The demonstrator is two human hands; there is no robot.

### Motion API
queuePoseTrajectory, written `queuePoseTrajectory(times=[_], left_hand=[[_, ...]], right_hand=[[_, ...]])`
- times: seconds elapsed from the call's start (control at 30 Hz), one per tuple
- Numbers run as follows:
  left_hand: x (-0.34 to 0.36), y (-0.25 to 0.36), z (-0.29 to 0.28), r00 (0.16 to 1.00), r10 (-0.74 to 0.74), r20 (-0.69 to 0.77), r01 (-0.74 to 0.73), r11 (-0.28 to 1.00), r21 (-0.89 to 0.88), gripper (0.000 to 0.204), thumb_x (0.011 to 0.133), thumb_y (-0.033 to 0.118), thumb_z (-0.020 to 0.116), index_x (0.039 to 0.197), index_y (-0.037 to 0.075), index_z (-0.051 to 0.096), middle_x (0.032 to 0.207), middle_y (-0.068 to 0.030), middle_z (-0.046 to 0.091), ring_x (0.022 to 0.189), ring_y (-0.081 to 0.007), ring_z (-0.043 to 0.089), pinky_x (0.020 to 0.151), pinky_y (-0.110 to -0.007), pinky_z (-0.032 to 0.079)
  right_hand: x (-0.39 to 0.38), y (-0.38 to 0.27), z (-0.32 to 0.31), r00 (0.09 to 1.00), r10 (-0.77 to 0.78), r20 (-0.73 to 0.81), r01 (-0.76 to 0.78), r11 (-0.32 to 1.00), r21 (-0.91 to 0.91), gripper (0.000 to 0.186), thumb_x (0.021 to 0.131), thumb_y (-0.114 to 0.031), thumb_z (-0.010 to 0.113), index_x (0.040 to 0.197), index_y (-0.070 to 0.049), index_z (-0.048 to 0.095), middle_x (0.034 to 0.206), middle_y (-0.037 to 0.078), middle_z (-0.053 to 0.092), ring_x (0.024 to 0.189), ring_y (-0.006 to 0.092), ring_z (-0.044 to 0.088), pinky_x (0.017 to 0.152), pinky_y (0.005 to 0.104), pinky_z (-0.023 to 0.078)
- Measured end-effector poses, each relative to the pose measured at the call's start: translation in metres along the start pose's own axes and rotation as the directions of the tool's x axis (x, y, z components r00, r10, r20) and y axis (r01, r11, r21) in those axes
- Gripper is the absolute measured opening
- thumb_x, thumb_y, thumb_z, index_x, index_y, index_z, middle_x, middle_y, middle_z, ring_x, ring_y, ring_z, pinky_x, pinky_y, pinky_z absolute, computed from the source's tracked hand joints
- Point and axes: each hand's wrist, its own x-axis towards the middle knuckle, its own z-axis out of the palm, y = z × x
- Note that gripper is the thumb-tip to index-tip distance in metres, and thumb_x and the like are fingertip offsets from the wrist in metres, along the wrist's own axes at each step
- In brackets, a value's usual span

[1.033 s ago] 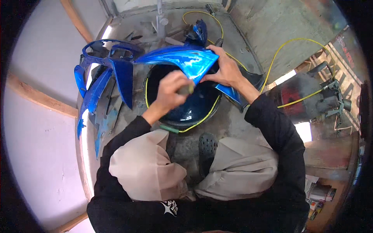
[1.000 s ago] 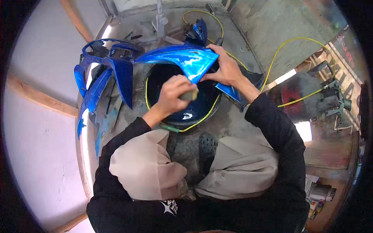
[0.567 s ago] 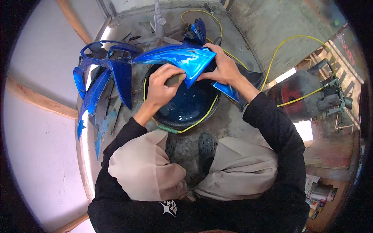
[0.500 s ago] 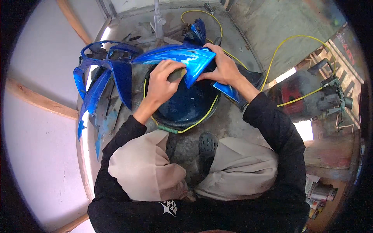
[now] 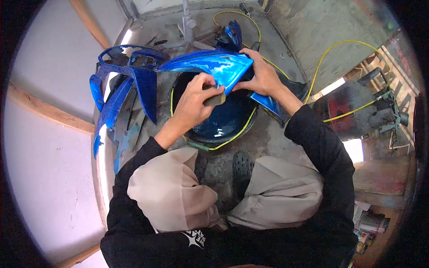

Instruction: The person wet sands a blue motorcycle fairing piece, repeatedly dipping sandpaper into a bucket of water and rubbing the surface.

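My right hand (image 5: pixel 264 81) grips the wide pointed end of a glossy blue plastic fairing panel (image 5: pixel 225 68), thumb underneath and fingers over the top edge. Pale, whitish patches mark the panel's face, and its narrow end reaches left. My left hand (image 5: pixel 192 103) pinches a small tan pad (image 5: pixel 217 99), which looks like folded sandpaper, against the panel's lower edge. Below both hands stands a round dark basin (image 5: pixel 179 91) that seems to hold water. Another blue piece (image 5: pixel 267 103) lies by the basin's right side, under my right wrist.
Blue fairing parts (image 5: pixel 144 91) lie on the left near the wall. A further blue part (image 5: pixel 232 35) sits beyond the panel. Yellow hose (image 5: pixel 319 71) loops across the floor toward a compressor-like machine (image 5: pixel 344 107) on the right. A grey pole (image 5: pixel 187 22) stands at the back.
My left hand has shifted down and right along the panel's lower edge, and the tan pad shows more. My right hand keeps its grip. The whole view has shifted slightly.
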Motion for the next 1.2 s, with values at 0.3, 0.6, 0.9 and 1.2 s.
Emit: queuePoseTrajectory(times=[0.3, 0.6, 0.9, 1.2], left_hand=[[0.017, -0.012, 0.01, 0.997, 0.074, 0.009, -0.075, 0.995, 0.061, 0.045, 0.073, -0.006, 0.08, 0.117, 0.003, 0.083, 0.117, -0.0117, 0.068, 0.114, -0.0343, 0.066, 0.103, -0.045, 0.052], [0.04, -0.021, 0.028, 0.988, 0.09, -0.13, -0.085, 0.996, 0.042, 0.038, 0.077, -0.003, 0.081, 0.115, 0.004, 0.082, 0.115, -0.01, 0.069, 0.112, -0.0336, 0.066, 0.1, -0.045, 0.05], [-0.007, -0.012, 0.015, 0.993, 0.093, -0.075, -0.091, 0.995, 0.029, 0.051, 0.071, -0.007, 0.079, 0.119, 0.007, 0.083, 0.115, -0.0087, 0.072, 0.113, -0.0338, 0.068, 0.098, -0.045, 0.05], [0.037, -0.024, 0.034, 0.984, 0.073, -0.165, -0.061, 0.995, 0.075, 0.029, 0.084, 0.008, 0.084, 0.113, 0.006, 0.083, 0.118, -0.0081, 0.072, 0.118, -0.0323, 0.066, 0.1, -0.045, 0.049]], right_hand=[[0.0, 0.003, 0.004, 0.999, -0.038, -0.034, 0.037, 0.999, -0.038, 0.131, 0.061, -0.066, 0.103, 0.165, -0.014, 0.044, 0.154, 0.02, 0.059, 0.137, 0.0454, 0.065, 0.114, 0.0522, 0.055], [0.0, 0.003, 0.002, 0.998, -0.047, -0.034, 0.046, 0.998, -0.035, 0.129, 0.061, -0.065, 0.103, 0.164, -0.013, 0.046, 0.153, 0.022, 0.06, 0.136, 0.0456, 0.065, 0.112, 0.0516, 0.055], [0.0, 0.001, 0.003, 0.998, -0.049, -0.047, 0.049, 0.999, -0.009, 0.132, 0.058, -0.065, 0.104, 0.164, -0.013, 0.046, 0.153, 0.021, 0.06, 0.137, 0.0445, 0.065, 0.114, 0.0518, 0.055], [0.0, 0.004, 0.002, 0.998, -0.052, -0.036, 0.052, 0.999, 0.006, 0.13, 0.059, -0.065, 0.104, 0.164, -0.014, 0.046, 0.153, 0.019, 0.061, 0.136, 0.0444, 0.066, 0.113, 0.0513, 0.055]])
